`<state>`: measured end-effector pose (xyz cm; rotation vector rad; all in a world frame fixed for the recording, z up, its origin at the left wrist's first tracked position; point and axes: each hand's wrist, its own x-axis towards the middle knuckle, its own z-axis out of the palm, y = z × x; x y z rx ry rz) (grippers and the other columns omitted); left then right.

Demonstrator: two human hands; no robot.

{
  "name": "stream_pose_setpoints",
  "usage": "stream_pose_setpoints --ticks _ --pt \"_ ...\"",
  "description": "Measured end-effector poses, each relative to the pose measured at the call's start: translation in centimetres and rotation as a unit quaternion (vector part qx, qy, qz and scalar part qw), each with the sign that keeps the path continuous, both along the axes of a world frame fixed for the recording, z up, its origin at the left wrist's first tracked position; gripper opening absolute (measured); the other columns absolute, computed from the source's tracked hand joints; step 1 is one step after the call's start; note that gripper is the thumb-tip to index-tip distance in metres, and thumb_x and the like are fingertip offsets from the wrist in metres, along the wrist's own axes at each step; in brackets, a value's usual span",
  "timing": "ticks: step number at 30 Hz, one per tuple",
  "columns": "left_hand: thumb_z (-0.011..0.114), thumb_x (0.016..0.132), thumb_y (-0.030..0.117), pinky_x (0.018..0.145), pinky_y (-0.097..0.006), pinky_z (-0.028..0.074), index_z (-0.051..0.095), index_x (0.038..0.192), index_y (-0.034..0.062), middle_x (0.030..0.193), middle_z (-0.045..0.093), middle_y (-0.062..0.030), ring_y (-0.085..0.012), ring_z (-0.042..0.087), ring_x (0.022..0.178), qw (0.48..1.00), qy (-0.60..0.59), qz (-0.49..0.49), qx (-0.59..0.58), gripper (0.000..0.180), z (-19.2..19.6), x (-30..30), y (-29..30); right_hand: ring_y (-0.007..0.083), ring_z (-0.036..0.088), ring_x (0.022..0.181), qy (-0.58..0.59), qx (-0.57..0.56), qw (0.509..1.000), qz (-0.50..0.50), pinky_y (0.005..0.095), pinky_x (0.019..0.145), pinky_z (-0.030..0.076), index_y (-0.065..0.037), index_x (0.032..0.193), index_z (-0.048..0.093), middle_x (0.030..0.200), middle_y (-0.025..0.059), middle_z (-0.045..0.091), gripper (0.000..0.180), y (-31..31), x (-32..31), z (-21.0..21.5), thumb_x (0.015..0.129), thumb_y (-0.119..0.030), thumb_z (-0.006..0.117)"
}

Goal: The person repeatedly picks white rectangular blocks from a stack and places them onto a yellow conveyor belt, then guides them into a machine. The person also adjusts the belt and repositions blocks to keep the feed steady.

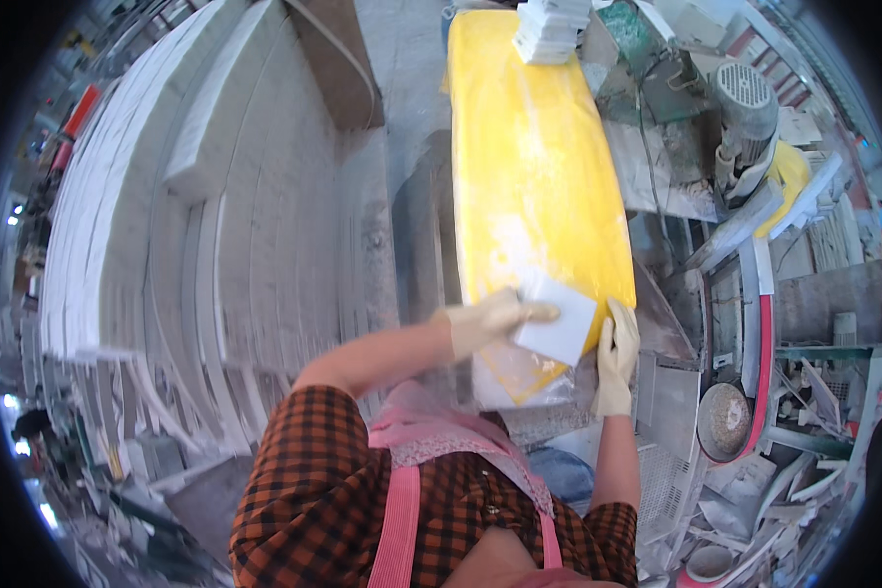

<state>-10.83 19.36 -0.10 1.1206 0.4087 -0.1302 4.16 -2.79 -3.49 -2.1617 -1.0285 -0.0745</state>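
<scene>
A square white tile lies tilted at the near end of a long bench covered in yellow sheeting. My left hand, in a pale cream glove, grips the tile's left side, with the fingers over its top face. In a matching glove, my right hand rests at the bench's right edge beside the tile, its fingers stretched out and holding nothing. Crumpled clear plastic covers the near corner below the tile. White dust smears the sheeting.
Tall white stone slabs lean in rows on the left. A stack of small white tiles stands at the bench's far end. On the right are a grey electric motor, a round dish and broken stone pieces.
</scene>
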Motion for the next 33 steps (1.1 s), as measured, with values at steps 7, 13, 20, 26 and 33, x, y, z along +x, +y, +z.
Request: stream_pose_setpoints --ticks 7,13,20,26,33 --pt "0.069 0.097 0.032 0.105 -0.038 0.049 0.06 0.136 -0.004 0.131 0.068 -0.0151 -0.0249 0.064 0.12 0.978 0.028 -0.004 -0.207 0.054 -0.7 -0.2 9.4 0.0397 0.056 0.123 -0.093 -0.072 0.993 -0.011 0.0464 0.107 0.043 0.003 0.126 0.063 0.128 0.0231 0.064 0.039 13.7 2.9 2.6 0.094 -0.017 0.056" --pt "0.076 0.091 0.043 0.103 -0.04 0.051 0.06 0.137 -0.0043 0.131 0.067 -0.0168 -0.0259 0.064 0.122 0.992 0.03 0.104 -0.071 0.068 2.2 2.4 23.1 0.0354 0.047 0.137 -0.174 -0.15 0.973 0.023 0.0495 0.118 0.032 0.001 0.137 0.056 0.142 0.0188 0.056 0.048 26.3 5.2 -0.5 0.095 -0.024 0.056" --pt "0.065 0.094 0.054 0.085 -0.042 0.055 0.054 0.143 0.0147 0.13 0.069 -0.0061 -0.0219 0.068 0.112 0.975 -0.057 0.209 0.035 0.063 12.1 13.3 33.5 0.0304 0.041 0.144 -0.203 -0.232 0.951 -0.015 0.0554 0.121 0.025 -0.002 0.146 0.051 0.151 0.0155 0.05 0.052 27.3 5.1 -2.3 0.099 -0.027 0.051" --pt "0.066 0.091 0.056 0.078 -0.055 0.056 0.051 0.145 0.0138 0.131 0.065 -0.0127 -0.0341 0.067 0.11 0.955 -0.179 0.224 0.076 0.07 22.3 30.5 38.9 0.0327 0.039 0.145 -0.169 -0.231 0.958 -0.006 0.0565 0.122 0.024 0.0 0.147 0.048 0.152 0.0175 0.048 0.054 27.2 5.4 -2.0 0.1 -0.026 0.052" --pt "0.073 0.084 0.049 0.09 -0.071 0.041 0.047 0.147 0.0283 0.141 0.059 -0.0069 -0.0353 0.06 0.12 0.962 -0.131 0.238 -0.001 0.07 22.9 44.4 40.4 0.0341 0.043 0.142 -0.12 -0.155 0.981 0.003 0.0563 0.121 0.025 0.0 0.144 0.051 0.148 0.0182 0.052 0.051 26.8 5.5 -0.8 0.099 -0.023 0.054"
